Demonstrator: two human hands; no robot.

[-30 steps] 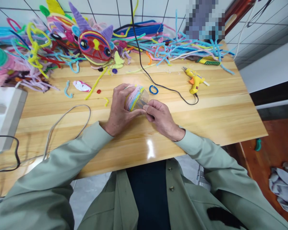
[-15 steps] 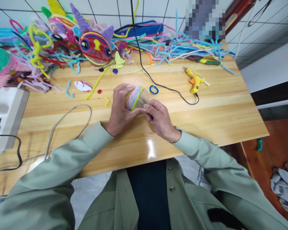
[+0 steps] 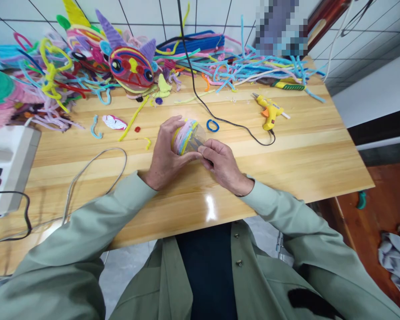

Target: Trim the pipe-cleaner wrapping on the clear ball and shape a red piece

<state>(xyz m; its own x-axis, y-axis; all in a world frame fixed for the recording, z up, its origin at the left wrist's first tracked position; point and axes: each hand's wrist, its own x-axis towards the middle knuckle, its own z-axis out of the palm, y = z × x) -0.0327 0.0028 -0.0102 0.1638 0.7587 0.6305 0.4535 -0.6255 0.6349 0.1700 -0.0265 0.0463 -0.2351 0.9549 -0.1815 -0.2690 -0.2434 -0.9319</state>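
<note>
My left hand (image 3: pixel 165 155) is wrapped round a clear plastic cup-like piece (image 3: pixel 200 132), thumb below and fingers over the top. Bands of pink, lilac, blue and yellow pipe cleaner (image 3: pixel 186 135) circle its left part, while its right end is bare. My right hand (image 3: pixel 222 162) is closed on small scissors (image 3: pixel 195 143), whose grey pointed blades lie against the bare plastic; the handles are mostly hidden in the fingers. Just beyond the right hand lies a blue pipe-cleaner ring (image 3: pixel 212 126).
A yellow glue gun (image 3: pixel 269 111) lies at right, its black cord (image 3: pixel 220 118) crossing the table. Colourful masks (image 3: pixel 132 66) and piled pipe cleaners (image 3: pixel 240 69) line the back. Small scraps, including a pink-white piece (image 3: pixel 114 122), lie left. A white power strip (image 3: pixel 16 155) stands at far left.
Hands and plastic piece keep nearly the same pose, with only a very slight shift left. The whole view has moved a little; nothing was let go.
</note>
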